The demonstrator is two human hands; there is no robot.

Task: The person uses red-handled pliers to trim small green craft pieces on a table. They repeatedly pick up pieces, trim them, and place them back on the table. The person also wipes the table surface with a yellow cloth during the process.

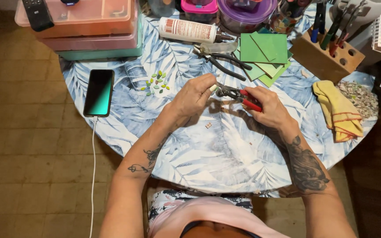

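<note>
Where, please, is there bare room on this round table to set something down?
The leaf-print tablecloth is bare along the near edge, below both hands, and between the black smartphone and the left hand. The far edge is crowded: stacked plastic boxes, green square tiles, wooden tool block.

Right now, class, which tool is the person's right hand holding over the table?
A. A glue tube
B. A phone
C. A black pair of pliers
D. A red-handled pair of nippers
D: the right hand grips the red-handled nippers, their head meeting a small pale piece pinched in the left hand.
</note>
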